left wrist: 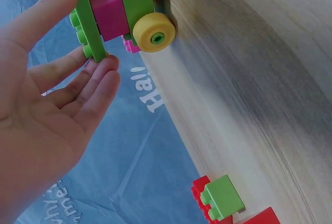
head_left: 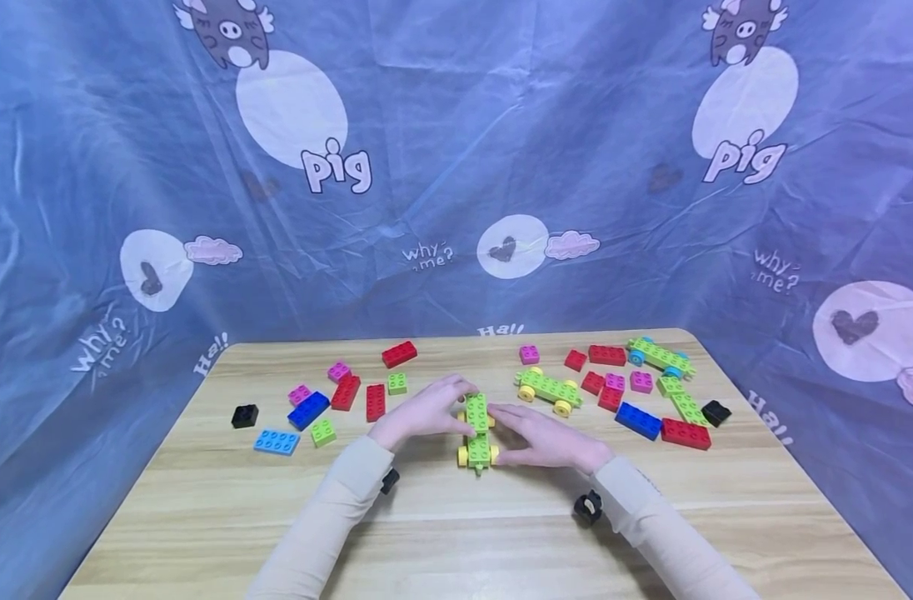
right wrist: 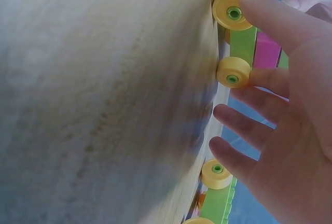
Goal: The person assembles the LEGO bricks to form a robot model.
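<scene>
A green toy car base point(head_left: 479, 452) with yellow wheels stands lengthwise on the table between the two hands. On it sits a pink brick point(left wrist: 110, 14), and a green studded plate point(head_left: 476, 407) lies over that brick. My left hand point(head_left: 429, 410) holds this plate between thumb and fingers from the left side. At the car's right side, my right hand point(head_left: 541, 437) has its thumb on one yellow wheel point(right wrist: 233, 9) and its index finger against the other wheel point(right wrist: 233, 72). The remaining fingers of that hand are spread and touch nothing.
Right of the hands stands another green car base with yellow wheels point(head_left: 548, 390); one with blue wheels point(head_left: 661, 357) is farther back. Loose bricks lie on both sides, among them a light blue brick point(head_left: 277, 442) and a dark blue brick point(head_left: 639, 421). Patterned cloth point(head_left: 456, 292) hangs behind the table.
</scene>
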Available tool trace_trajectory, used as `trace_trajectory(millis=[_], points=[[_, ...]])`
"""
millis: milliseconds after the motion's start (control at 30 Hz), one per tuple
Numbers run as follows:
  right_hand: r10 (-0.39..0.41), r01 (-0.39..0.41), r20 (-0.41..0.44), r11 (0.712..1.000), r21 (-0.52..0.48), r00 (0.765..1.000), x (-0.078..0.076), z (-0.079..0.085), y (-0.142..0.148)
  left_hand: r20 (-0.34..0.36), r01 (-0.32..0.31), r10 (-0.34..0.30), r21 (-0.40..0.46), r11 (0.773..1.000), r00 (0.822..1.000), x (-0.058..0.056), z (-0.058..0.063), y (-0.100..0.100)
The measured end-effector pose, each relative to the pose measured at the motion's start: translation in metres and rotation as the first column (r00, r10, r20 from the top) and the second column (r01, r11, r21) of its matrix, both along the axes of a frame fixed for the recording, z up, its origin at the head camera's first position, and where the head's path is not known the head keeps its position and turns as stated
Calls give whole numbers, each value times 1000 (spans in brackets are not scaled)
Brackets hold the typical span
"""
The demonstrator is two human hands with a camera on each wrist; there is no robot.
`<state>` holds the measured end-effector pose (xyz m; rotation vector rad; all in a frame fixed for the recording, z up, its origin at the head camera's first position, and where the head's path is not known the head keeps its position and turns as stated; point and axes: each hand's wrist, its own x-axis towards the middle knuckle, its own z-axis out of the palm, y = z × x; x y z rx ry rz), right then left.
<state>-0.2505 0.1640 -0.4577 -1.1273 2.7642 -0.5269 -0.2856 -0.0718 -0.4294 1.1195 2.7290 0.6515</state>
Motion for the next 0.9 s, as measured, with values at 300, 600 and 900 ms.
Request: trace_trajectory(millis=[300, 600, 900], points=[[8, -8, -16, 1000, 6, 1000, 0, 0, 0, -7, 12, -12, -25, 1000, 1000, 2, 3, 1], [11, -11, -15, 1000, -2, 1000, 0, 0, 0, -25, -16, 14, -86, 996, 1000, 4, 5, 3], [8, -8, -10, 1000, -9, 1000, -1, -1, 0, -37, -18, 16, -68, 998, 999, 5, 4, 3]])
